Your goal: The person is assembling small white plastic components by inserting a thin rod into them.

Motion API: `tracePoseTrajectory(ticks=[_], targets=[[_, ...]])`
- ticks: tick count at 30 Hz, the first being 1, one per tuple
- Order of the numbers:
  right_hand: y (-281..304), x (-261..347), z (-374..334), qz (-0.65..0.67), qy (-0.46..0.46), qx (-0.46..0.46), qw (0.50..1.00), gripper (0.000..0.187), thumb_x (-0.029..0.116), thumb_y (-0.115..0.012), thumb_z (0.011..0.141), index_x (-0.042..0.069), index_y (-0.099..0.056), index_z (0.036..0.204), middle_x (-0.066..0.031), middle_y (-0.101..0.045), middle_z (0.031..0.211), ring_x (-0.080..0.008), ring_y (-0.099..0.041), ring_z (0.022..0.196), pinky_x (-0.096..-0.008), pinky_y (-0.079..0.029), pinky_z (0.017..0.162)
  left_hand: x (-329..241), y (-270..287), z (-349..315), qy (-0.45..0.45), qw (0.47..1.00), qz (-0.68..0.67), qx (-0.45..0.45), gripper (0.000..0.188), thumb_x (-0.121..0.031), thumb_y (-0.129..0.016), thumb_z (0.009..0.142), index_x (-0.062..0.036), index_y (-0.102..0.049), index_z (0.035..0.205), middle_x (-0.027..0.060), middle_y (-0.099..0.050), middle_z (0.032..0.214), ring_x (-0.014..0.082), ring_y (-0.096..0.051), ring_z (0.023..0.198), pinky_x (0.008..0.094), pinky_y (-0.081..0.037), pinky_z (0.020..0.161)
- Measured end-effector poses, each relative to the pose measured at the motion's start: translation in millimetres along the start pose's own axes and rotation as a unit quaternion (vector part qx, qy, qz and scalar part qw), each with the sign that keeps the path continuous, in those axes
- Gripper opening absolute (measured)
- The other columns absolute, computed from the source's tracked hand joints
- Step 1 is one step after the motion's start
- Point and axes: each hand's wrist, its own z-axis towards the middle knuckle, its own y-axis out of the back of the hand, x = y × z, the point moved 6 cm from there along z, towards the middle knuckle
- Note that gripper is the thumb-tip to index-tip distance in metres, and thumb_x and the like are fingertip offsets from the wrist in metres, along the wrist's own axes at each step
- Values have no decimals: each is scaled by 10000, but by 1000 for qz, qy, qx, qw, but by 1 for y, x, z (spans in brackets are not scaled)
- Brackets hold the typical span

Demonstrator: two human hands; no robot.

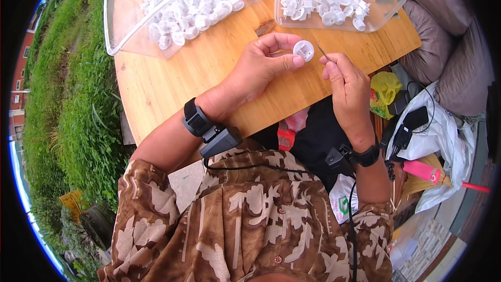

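Note:
My left hand pinches a small round white plastic part by its edge, above the wooden table. The part's face shows a raised square middle. Just to its right, my right hand is closed on a thin dark pointed tool. Its tip stands close to the white part, apart from it as far as I can see. The rest of the tool is hidden in my fingers, so its exact kind is unclear.
A clear plastic bin heaped with similar white parts stands far left on the table. Another clear bin at far right holds fewer. Right of the table are a yellow bag, white plastic sheeting and grey padded fabric.

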Motion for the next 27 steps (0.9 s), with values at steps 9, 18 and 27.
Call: tracePoseTrajectory(ticks=[9, 18, 27], targets=[[-8, 6, -8, -130, 8, -2, 992, 62, 109, -581, 875, 60, -591, 912, -139, -628, 728, -333, -625, 678, -404, -472, 558, 1, 1, 1, -5, 1000, 5, -1, 220, -17, -684, 828, -39, -600, 1030, 44, -640, 1028, 116, -613, 944, 258, -514, 858], [-8, 5, -10, -130, 1, -28, 991, 99, 106, -615, 847, 70, -643, 935, -136, -655, 781, -320, -642, 707, -381, -493, 583, 1, 1, 1, -12, 1000, 23, 1, 209, -13, -677, 831, -34, -601, 1025, 49, -644, 1023, 111, -615, 931, 253, -519, 841], [-7, 3, -10, -128, 3, -43, 991, 106, 97, -635, 830, 68, -652, 930, -135, -661, 786, -315, -646, 703, -375, -496, 587, 3, 2, 2, -11, 1000, 14, 6, 207, -18, -678, 832, -31, -600, 1024, 52, -644, 1025, 113, -615, 934, 255, -521, 841]])
